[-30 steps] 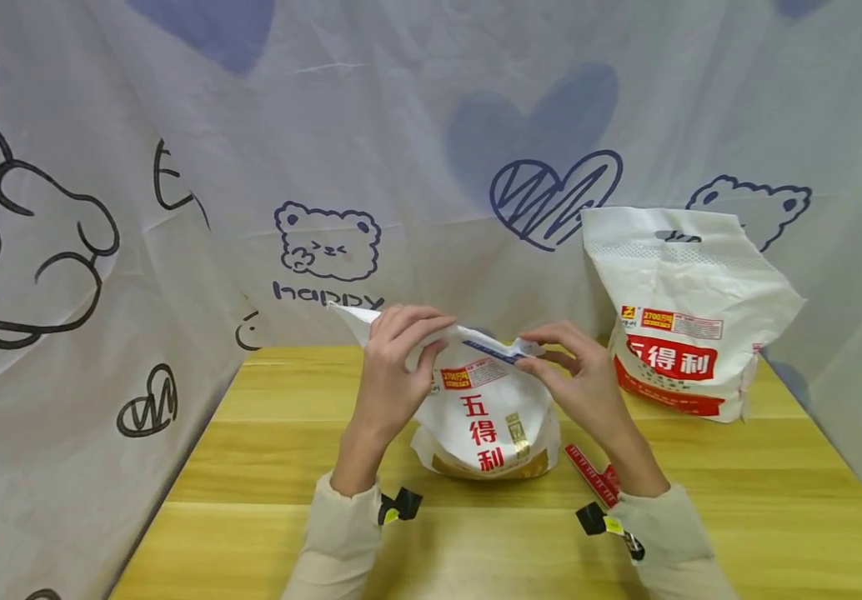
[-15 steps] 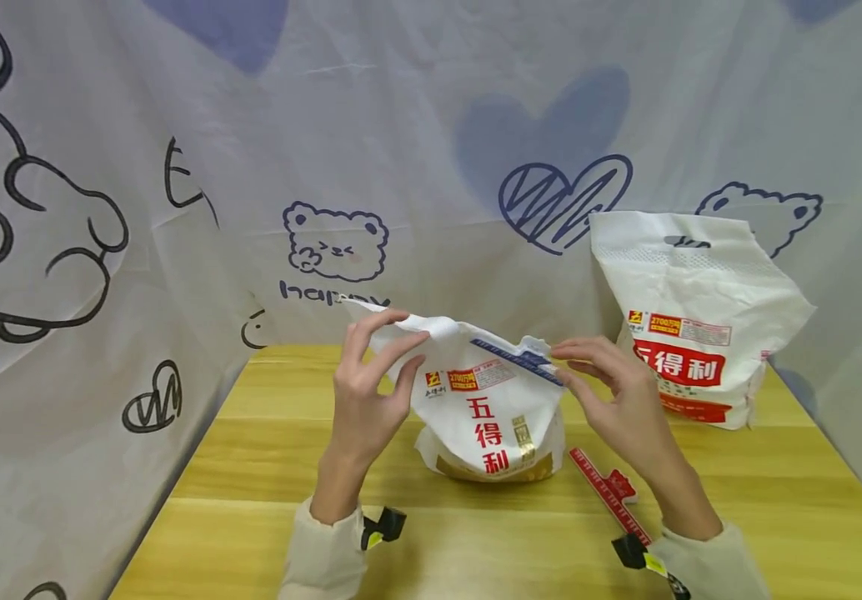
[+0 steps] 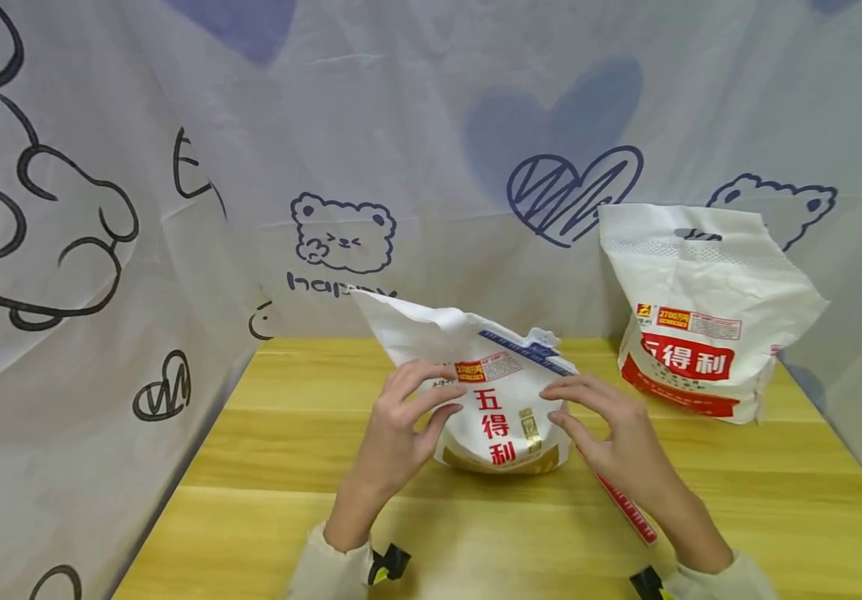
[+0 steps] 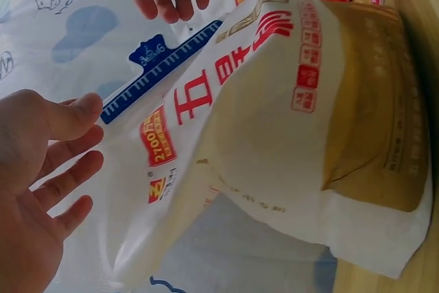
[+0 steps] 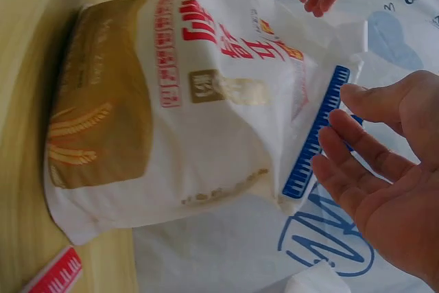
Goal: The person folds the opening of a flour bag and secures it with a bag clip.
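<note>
A white flour bag (image 3: 509,392) with red lettering stands at the middle of the table, its open-looking upper edge slanting up to the left. Along the right part of that edge sits a blue bag clip (image 3: 524,352) with white marks and a shaped tab. My left hand (image 3: 401,425) hovers before the bag's left side, fingers loosely bent and holding nothing. Opposite it, my right hand (image 3: 618,429) hangs near the bag's right side, also holding nothing. The right wrist view shows its relaxed fingers overlapping the blue clip (image 5: 319,132).
A red bag clip (image 3: 629,508) lies on the wooden table (image 3: 296,433), partly behind the right hand. Another white flour bag (image 3: 689,317), with a handle slot, stands at the back right. A printed cloth (image 3: 431,167) hangs behind the table and along the left.
Both hands have let go of the bag's upper edge and the blue bag clip, and come down in front of the bag. The clip stays on the edge, now in fuller view.
</note>
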Demonstrator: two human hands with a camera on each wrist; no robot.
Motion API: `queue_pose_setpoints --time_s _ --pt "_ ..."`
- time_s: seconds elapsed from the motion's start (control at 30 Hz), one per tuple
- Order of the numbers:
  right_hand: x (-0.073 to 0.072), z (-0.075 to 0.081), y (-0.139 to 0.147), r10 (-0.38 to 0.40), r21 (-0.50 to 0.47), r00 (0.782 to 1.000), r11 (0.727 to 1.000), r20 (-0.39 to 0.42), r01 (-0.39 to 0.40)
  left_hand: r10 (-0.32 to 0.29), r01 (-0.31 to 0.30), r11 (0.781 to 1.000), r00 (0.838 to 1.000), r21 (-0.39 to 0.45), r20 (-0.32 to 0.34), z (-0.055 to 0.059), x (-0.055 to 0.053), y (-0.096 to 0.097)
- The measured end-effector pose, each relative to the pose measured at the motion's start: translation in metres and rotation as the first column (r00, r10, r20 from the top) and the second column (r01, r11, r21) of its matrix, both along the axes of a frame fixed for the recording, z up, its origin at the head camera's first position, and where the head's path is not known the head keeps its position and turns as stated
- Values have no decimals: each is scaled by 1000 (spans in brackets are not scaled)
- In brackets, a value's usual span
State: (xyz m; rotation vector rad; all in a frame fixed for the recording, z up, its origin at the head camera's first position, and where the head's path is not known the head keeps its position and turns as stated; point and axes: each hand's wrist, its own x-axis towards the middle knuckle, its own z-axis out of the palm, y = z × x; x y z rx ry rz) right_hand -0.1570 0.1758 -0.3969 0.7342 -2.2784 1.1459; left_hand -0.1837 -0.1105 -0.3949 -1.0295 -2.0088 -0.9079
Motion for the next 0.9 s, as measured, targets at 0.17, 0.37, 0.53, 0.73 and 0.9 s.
queue_pose_setpoints --time_s 0.17,0.37,0.53,0.73,0.9 --pt "3 -11 -1 16 24 1000 1000 -1 -16 -27 28 998 999 -56 18 -9 1 5" --pt "4 -26 -6 76 69 995 995 -71 -71 15 -20 987 999 -159 -32 -20 4 10" --pt "4 -32 -8 70 120 991 991 -110 -57 38 -21 967 997 -256 64 -26 8 17" --pt "5 -39 -7 40 197 992 980 -120 -15 49 -15 953 993 -301 106 -30 11 15" --pt "3 -45 -7 16 273 994 962 -112 15 71 -40 941 994 -336 81 -33 11 16"
